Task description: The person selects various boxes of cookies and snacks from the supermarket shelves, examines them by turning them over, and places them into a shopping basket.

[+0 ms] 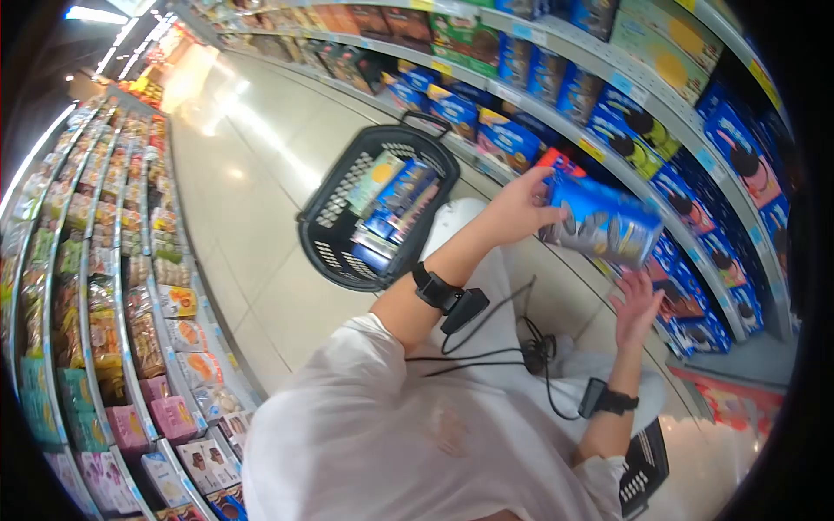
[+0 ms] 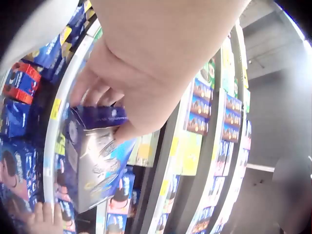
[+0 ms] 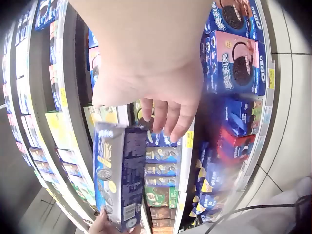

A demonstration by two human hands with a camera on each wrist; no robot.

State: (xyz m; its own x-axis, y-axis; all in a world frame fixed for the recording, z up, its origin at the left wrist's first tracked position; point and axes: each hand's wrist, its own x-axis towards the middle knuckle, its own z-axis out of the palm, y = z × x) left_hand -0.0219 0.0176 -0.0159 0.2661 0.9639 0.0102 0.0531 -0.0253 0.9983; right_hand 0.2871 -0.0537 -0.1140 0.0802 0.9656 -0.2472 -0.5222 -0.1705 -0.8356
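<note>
Left hand [image 1: 519,208] grips box [image 1: 604,227] (OREO packs [image 3: 234,63] nearby).

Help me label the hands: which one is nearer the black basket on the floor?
Left. The left hand grips the blue cookie box at the end facing the black basket; the right hand is open below the box, farther from the basket.

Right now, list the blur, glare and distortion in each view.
Head view: fisheye curves the shelves, glare whitens the floor, the box is motion-blurred. Left wrist view: the left hand is soft, close up. Right wrist view: packs beside the right hand smear.
</note>
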